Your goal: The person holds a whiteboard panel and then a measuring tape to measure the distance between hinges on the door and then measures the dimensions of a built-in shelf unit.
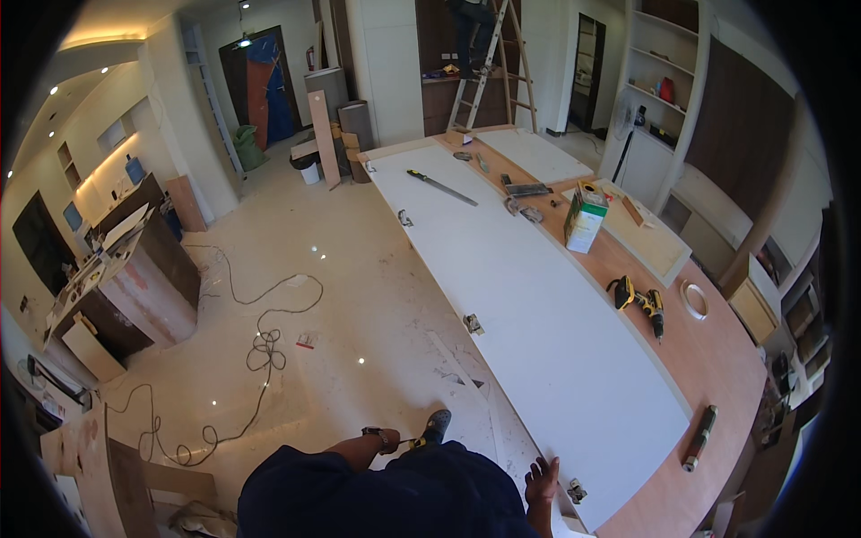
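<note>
Currently, head view | hands well apart | left hand (pixel 390 440) near the waist, partly hidden, grip unclear | right hand (pixel 542 480) loosely spread at the white panel (pixel 538 332)'s edge, beside a hinge (pixel 576 490) | panel flat on the worktop (pixel 726 377), saw (pixel 448 190) on it | drill (pixel 649 302) lying right of it

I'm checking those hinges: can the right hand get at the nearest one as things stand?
Probably yes: the right hand is at the edge of the white panel, close beside that hinge, and nothing visible lies between them.
</note>
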Action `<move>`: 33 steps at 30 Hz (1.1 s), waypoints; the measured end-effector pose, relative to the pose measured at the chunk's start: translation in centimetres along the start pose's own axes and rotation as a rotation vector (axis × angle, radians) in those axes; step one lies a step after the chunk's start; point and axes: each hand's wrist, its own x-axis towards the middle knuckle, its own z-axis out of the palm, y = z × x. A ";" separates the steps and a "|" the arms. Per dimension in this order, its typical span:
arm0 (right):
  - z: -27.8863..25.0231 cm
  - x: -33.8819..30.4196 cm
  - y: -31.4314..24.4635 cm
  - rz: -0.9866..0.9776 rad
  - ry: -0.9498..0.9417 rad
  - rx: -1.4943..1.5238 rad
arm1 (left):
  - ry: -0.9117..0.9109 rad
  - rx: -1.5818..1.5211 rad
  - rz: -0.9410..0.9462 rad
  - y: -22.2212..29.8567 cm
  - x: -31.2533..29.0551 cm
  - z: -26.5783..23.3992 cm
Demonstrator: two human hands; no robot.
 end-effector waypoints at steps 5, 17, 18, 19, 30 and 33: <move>0.1 0.0 0.0 0.008 -0.010 0.005 | -0.004 0.070 0.055 -0.6 1.0 0.9; -0.5 0.5 0.3 0.003 -0.017 0.006 | 0.034 0.012 0.029 -0.2 0.4 0.7; -0.6 0.6 0.4 0.000 -0.019 0.012 | 0.047 0.048 0.052 -0.2 0.6 0.8; -0.7 0.6 0.4 0.000 -0.018 0.012 | 0.047 0.049 0.052 -0.1 0.7 0.7; 0.0 -0.3 -0.1 -0.011 -0.025 0.006 | -0.001 -0.002 -0.011 0.9 0.0 -0.6; 0.6 -0.3 -0.4 -0.014 -0.028 -0.001 | -0.008 -0.014 -0.001 0.6 0.1 -0.4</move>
